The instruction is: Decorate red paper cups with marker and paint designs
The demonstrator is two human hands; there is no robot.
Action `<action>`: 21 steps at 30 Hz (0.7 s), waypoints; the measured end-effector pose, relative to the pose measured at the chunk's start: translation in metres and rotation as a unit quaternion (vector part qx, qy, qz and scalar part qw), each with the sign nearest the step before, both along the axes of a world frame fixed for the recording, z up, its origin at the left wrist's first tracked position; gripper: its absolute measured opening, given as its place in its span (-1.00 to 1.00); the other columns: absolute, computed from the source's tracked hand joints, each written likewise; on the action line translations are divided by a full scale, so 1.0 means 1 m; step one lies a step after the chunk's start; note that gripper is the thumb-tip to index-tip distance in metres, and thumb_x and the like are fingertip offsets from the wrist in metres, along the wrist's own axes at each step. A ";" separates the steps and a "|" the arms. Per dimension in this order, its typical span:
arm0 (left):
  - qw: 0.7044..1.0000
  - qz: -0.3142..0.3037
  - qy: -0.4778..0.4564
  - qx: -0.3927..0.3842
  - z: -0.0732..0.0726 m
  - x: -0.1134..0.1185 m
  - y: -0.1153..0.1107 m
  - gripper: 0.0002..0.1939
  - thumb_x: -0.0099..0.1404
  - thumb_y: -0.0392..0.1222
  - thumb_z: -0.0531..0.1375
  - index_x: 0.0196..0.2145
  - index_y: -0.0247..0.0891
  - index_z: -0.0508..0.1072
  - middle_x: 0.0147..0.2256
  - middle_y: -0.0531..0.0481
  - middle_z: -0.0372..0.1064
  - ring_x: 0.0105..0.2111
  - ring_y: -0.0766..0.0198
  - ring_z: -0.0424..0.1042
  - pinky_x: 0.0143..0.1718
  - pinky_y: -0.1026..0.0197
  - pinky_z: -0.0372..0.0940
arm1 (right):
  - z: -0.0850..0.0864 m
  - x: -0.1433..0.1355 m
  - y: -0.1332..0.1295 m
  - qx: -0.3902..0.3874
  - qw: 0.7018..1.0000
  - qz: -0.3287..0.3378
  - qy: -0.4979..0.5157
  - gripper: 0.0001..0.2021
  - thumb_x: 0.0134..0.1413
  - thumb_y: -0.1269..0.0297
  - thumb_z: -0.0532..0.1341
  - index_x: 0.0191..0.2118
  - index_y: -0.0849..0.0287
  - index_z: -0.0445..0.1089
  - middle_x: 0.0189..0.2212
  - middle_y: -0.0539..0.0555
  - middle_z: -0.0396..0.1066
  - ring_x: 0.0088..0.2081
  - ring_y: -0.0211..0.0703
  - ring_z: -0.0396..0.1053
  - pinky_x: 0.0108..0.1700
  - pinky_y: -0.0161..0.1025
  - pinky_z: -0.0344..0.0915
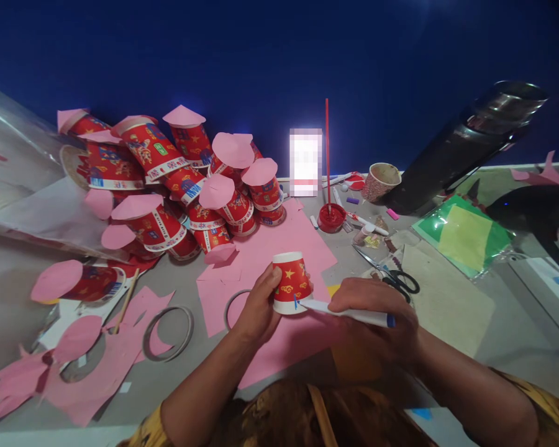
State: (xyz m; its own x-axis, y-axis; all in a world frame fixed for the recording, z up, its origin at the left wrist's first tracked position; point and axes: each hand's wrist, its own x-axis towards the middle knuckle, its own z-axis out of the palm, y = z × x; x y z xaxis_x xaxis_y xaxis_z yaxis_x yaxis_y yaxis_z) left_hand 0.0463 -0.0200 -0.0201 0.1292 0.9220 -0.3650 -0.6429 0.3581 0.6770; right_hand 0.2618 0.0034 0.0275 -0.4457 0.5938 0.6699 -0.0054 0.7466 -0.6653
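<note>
A red paper cup [290,279] with gold stars and a white rim is upside down in my left hand [261,304], whose fingers wrap round its left side. My right hand [377,310] grips a white marker [354,314] with a blue end. The marker's tip touches the cup's white lower rim, beside a small blue mark. Pink paper sheets [270,354] lie beneath both hands.
Stacked red cups with pink cone tops [185,116] fill the back left. Tape rings [190,323] and pink scraps [107,385] lie left. Scissors [394,277], a red pot [331,218], a black flask [451,149] and a green packet [423,226] are right.
</note>
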 end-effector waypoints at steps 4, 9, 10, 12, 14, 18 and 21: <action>1.000 -0.005 0.000 0.004 0.001 0.000 -0.001 -0.37 0.24 0.21 0.49 0.01 -0.37 0.56 -0.16 -0.25 0.67 -0.19 -0.08 0.70 -0.09 -0.05 0.58 | -0.002 -0.001 0.000 0.006 1.000 -0.009 0.009 -0.80 0.27 0.52 0.32 -0.05 0.17 0.57 -0.36 0.14 0.71 -0.37 -0.10 0.67 -0.28 -0.23 0.57; 1.000 0.001 0.003 0.014 0.002 0.001 -0.001 -0.37 0.19 0.17 0.53 0.03 -0.30 0.54 -0.14 -0.20 0.67 -0.12 -0.14 0.71 0.00 -0.13 0.56 | -0.003 -0.002 0.000 0.014 1.000 -0.016 0.017 -0.82 0.30 0.49 0.33 -0.05 0.16 0.59 -0.35 0.13 0.71 -0.37 -0.11 0.67 -0.29 -0.24 0.57; 1.000 0.004 0.002 0.012 0.003 0.002 -0.001 -0.37 0.19 0.17 0.53 0.03 -0.29 0.53 -0.13 -0.19 0.67 -0.12 -0.14 0.71 0.01 -0.14 0.56 | -0.003 -0.003 0.000 0.017 1.000 -0.016 0.016 -0.82 0.29 0.50 0.34 -0.05 0.17 0.59 -0.35 0.13 0.72 -0.37 -0.10 0.68 -0.28 -0.24 0.58; 1.000 0.008 0.001 0.007 0.003 0.002 -0.001 -0.36 0.18 0.18 0.53 0.04 -0.29 0.53 -0.13 -0.20 0.67 -0.11 -0.15 0.71 0.03 -0.15 0.56 | -0.002 -0.003 0.000 0.019 1.000 -0.016 0.016 -0.82 0.28 0.50 0.34 -0.05 0.18 0.59 -0.36 0.13 0.72 -0.36 -0.10 0.68 -0.27 -0.24 0.58; 1.000 0.010 -0.002 0.006 0.003 0.003 -0.001 -0.35 0.17 0.17 0.54 0.04 -0.30 0.52 -0.13 -0.20 0.67 -0.10 -0.16 0.70 0.03 -0.15 0.56 | -0.002 -0.003 -0.001 0.015 1.000 -0.020 0.016 -0.83 0.28 0.50 0.35 -0.06 0.17 0.59 -0.36 0.13 0.72 -0.36 -0.10 0.68 -0.27 -0.24 0.58; 1.000 0.011 -0.007 0.006 0.003 0.004 -0.001 -0.36 0.18 0.15 0.54 0.04 -0.31 0.52 -0.13 -0.20 0.67 -0.10 -0.15 0.70 0.04 -0.15 0.55 | -0.002 -0.004 -0.001 0.015 1.000 -0.024 0.011 -0.81 0.29 0.50 0.35 -0.04 0.15 0.60 -0.36 0.11 0.72 -0.37 -0.10 0.68 -0.27 -0.24 0.58; 1.000 0.010 -0.013 0.005 0.002 0.003 -0.001 -0.37 0.21 0.14 0.52 0.06 -0.31 0.52 -0.12 -0.21 0.67 -0.07 -0.16 0.69 0.06 -0.16 0.54 | -0.001 -0.004 -0.001 0.016 1.000 -0.019 0.011 -0.82 0.29 0.49 0.35 -0.05 0.15 0.61 -0.37 0.12 0.72 -0.37 -0.09 0.69 -0.28 -0.23 0.59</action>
State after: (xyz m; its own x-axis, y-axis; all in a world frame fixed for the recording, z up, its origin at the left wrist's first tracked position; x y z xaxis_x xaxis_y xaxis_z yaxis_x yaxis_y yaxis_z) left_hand 0.0496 -0.0209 -0.0181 0.1199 0.9280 -0.3528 -0.6682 0.3383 0.6627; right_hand 0.2581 0.0024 0.0268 -0.4081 0.5885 0.6980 0.0092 0.7671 -0.6415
